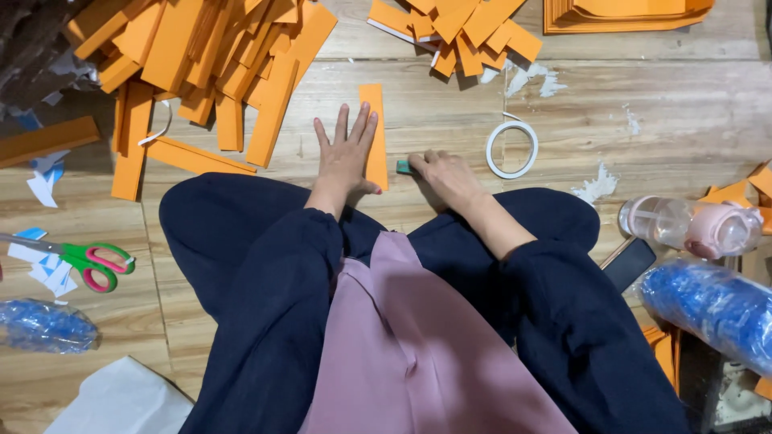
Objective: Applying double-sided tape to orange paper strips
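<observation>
I sit cross-legged on a wooden floor. My left hand lies flat with spread fingers, pressing on the left side of a narrow orange paper strip that runs away from me. My right hand rests on the floor just right of the strip's near end, fingers curled around a small teal object that touches the strip's edge. A white roll of tape lies on the floor to the right of my right hand.
Heaps of orange strips lie at the far left and far middle; a flat orange stack sits far right. Green-and-pink scissors lie left. A pink bottle, a dark phone and blue bagged bundles are right.
</observation>
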